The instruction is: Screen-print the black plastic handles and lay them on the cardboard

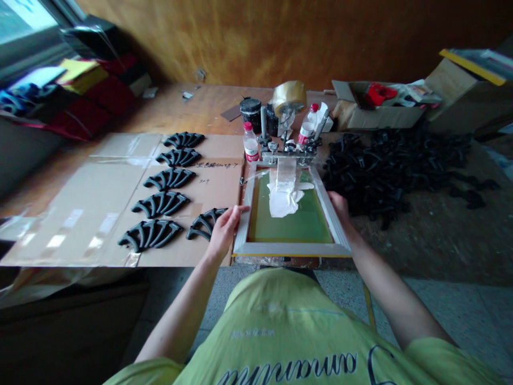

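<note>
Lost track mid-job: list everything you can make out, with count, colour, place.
screen frame: one, grey, front centre
mesh: one, green, inside frame
paste: one patch, white, on mesh
clamp: one, grey, frame's far end
bottles: two, red-capped, beyond frame
tubs: two, black, back centre
tape roll: one, yellowish, back centre
cardboard: count unclear, tan, left
part rows: six, black, on cardboard
part heap: uncountable, black, right
open carton: one, brown, back right
large box: one, brown, far right
red containers: count unclear, red, back left
window: one, pale, top left
table: one, brown, centre
wall: one, brown, back
floor: one, grey, below table
shirt: one, green, bottom
left hand: one, bare, frame's left edge
right hand: one, bare, frame's right edge
</note>
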A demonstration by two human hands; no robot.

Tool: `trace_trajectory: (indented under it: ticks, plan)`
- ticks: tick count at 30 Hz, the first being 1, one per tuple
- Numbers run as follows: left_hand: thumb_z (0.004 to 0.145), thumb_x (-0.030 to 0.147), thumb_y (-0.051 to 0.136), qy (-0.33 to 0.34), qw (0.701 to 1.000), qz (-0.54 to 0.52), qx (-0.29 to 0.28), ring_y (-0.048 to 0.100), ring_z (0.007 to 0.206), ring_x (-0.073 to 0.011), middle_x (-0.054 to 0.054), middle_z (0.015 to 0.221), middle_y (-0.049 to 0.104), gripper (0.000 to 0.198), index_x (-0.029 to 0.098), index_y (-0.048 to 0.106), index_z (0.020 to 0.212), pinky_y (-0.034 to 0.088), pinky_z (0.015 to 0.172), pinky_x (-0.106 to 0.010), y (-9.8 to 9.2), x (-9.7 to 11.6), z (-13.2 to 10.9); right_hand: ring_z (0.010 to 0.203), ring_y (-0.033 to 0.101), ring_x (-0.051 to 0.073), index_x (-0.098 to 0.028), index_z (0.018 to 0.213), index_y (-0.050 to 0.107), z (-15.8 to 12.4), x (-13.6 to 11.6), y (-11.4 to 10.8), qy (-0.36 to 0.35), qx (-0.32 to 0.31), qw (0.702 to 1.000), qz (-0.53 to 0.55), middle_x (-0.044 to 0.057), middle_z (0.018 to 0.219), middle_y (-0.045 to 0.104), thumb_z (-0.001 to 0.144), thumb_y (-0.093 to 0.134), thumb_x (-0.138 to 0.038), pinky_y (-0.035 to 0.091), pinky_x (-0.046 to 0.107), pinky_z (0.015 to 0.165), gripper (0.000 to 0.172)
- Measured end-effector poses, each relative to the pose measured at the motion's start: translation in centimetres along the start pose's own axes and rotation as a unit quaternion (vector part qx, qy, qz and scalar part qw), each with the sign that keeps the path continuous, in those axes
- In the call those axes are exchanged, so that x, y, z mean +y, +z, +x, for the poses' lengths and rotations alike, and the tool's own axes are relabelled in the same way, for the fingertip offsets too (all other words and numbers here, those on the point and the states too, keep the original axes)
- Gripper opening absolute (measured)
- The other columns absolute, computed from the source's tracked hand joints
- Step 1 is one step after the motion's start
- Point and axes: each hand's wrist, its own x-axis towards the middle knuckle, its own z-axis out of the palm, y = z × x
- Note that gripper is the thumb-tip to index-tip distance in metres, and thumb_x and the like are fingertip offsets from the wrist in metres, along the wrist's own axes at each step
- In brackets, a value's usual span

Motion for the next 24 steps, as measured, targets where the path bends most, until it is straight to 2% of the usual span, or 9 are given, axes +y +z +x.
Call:
trace_trajectory:
  ticks: [3, 4, 7, 10, 13, 16, 19, 21, 24]
  plan:
    - [0.075, 0.056, 0.072, -0.06, 0.998, -0.011, -0.007, 0.062, 0.065, -0.0128, -0.001, 0.078, 0.068, 0.081, 0.018, 0.05, 0.142, 0.048, 0.058, -0.021, 0.1, -4.6, -0.5, 0.098, 0.063, 0.021, -0.01, 0.118, 0.067, 3.1, -1.2, -0.9, 0.001, 0.075, 0.997, -0.005, 0.011, 0.113, 0.066, 0.093, 0.052, -0.021, 0.054, 0.033, 0.09, 0.03]
    - [0.073, 0.055, 0.074, -0.069, 0.998, -0.01, -0.008, 0.062, 0.067, -0.0134, -0.001, 0.08, 0.069, 0.088, 0.018, 0.044, 0.147, 0.049, 0.059, -0.021, 0.2, -5.6, -0.3, 0.105, 0.061, 0.024, -0.015, 0.126, 0.063, 4.0, -2.5, -0.8, -0.024, 0.075, 0.997, -0.007, 0.013, 0.123, 0.061, 0.089, 0.061, -0.021, 0.053, 0.038, 0.093, 0.037]
    - [0.072, 0.054, 0.073, -0.081, 0.997, 0.015, -0.009, 0.059, 0.061, -0.0116, -0.001, 0.078, 0.067, 0.091, 0.016, 0.042, 0.148, 0.044, 0.054, -0.019, 0.3, -7.5, 0.8, 0.116, 0.055, 0.03, -0.019, 0.135, 0.055, 6.0, -7.0, 0.6, -0.101, -0.006, 0.993, -0.054, 0.014, 0.134, 0.051, 0.08, 0.075, -0.021, 0.05, 0.045, 0.099, 0.059]
    - [0.071, 0.053, 0.073, -0.087, 0.996, 0.029, -0.009, 0.056, 0.059, -0.0103, -0.001, 0.075, 0.066, 0.085, 0.014, 0.048, 0.143, 0.041, 0.052, -0.018, 0.1, -8.0, 1.4, 0.104, 0.059, 0.028, -0.015, 0.117, 0.063, 5.5, -9.8, 2.0, -0.101, -0.12, 0.981, -0.111, 0.012, 0.112, 0.063, 0.082, 0.073, -0.019, 0.051, 0.04, 0.089, 0.037]
    - [0.072, 0.055, 0.072, -0.098, 0.995, 0.025, -0.009, 0.061, 0.065, -0.0131, -0.003, 0.081, 0.069, 0.082, 0.015, 0.05, 0.141, 0.044, 0.056, -0.02, -0.1, -8.2, 1.3, 0.093, 0.062, 0.023, -0.015, 0.099, 0.067, 2.6, -9.8, 2.4, -0.119, -0.199, 0.965, -0.127, 0.009, 0.097, 0.068, 0.087, 0.061, -0.012, 0.049, 0.033, 0.081, 0.013]
    - [0.072, 0.057, 0.071, -0.105, 0.994, 0.02, -0.011, 0.066, 0.072, -0.0167, -0.006, 0.088, 0.072, 0.081, 0.016, 0.051, 0.139, 0.049, 0.06, -0.022, 0.0, -8.4, 1.1, 0.092, 0.063, 0.019, -0.017, 0.097, 0.068, -0.3, -8.6, 1.6, -0.201, -0.23, 0.946, -0.107, 0.007, 0.098, 0.069, 0.086, 0.053, -0.003, 0.047, 0.028, 0.08, 0.024]
    - [0.072, 0.059, 0.07, -0.101, 0.994, 0.024, -0.01, 0.067, 0.074, -0.0178, -0.006, 0.091, 0.073, 0.08, 0.016, 0.053, 0.138, 0.05, 0.061, -0.024, 0.1, -8.4, 1.0, 0.088, 0.063, 0.016, -0.02, 0.096, 0.07, -0.8, -7.8, 0.5, -0.258, -0.264, 0.927, -0.073, 0.002, 0.096, 0.07, 0.083, 0.055, -0.002, 0.045, 0.025, 0.076, 0.027]
    - [0.072, 0.059, 0.07, -0.098, 0.995, 0.037, -0.002, 0.066, 0.073, -0.017, -0.006, 0.09, 0.073, 0.078, 0.015, 0.055, 0.135, 0.048, 0.06, -0.023, 0.1, -8.2, 1.0, 0.086, 0.064, 0.017, -0.022, 0.09, 0.07, -0.1, -7.6, 0.2, -0.251, -0.259, 0.93, -0.07, 0.001, 0.091, 0.071, 0.082, 0.06, -0.005, 0.045, 0.024, 0.073, 0.021]
    - [0.071, 0.058, 0.071, -0.093, 0.995, 0.045, 0.008, 0.066, 0.073, -0.0168, -0.006, 0.089, 0.073, 0.077, 0.013, 0.057, 0.133, 0.048, 0.06, -0.022, 0.2, -8.0, 1.0, 0.092, 0.064, 0.018, -0.021, 0.095, 0.071, 0.1, -7.6, 1.0, -0.222, -0.191, 0.953, -0.077, 0.003, 0.098, 0.071, 0.083, 0.059, -0.005, 0.046, 0.026, 0.076, 0.023]
